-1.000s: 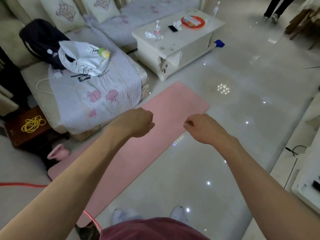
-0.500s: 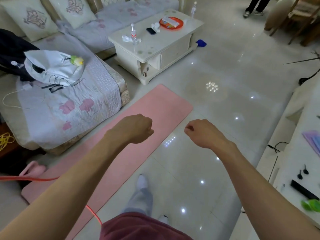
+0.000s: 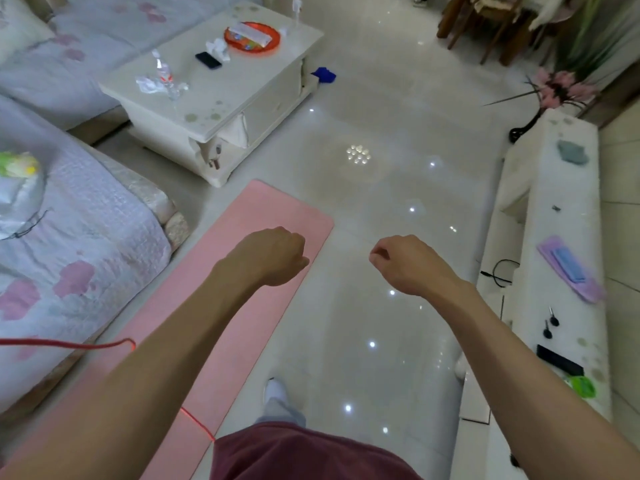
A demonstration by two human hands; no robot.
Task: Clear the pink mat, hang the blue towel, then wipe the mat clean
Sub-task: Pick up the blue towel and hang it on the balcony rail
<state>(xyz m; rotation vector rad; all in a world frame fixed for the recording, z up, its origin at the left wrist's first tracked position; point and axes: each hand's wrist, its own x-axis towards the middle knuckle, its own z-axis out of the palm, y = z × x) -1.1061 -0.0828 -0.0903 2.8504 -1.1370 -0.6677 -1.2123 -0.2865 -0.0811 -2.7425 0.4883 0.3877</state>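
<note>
Left hand, above pink mat, and right hand curled, empty — red tray holds packet.

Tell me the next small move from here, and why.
Probably a step forward toward the blue cloth on the floor beside the coffee table, likely the towel to hang. The left hand and right hand are both curled and hold nothing, and the pink mat shows nothing on it but a red cord across its near end.
</note>
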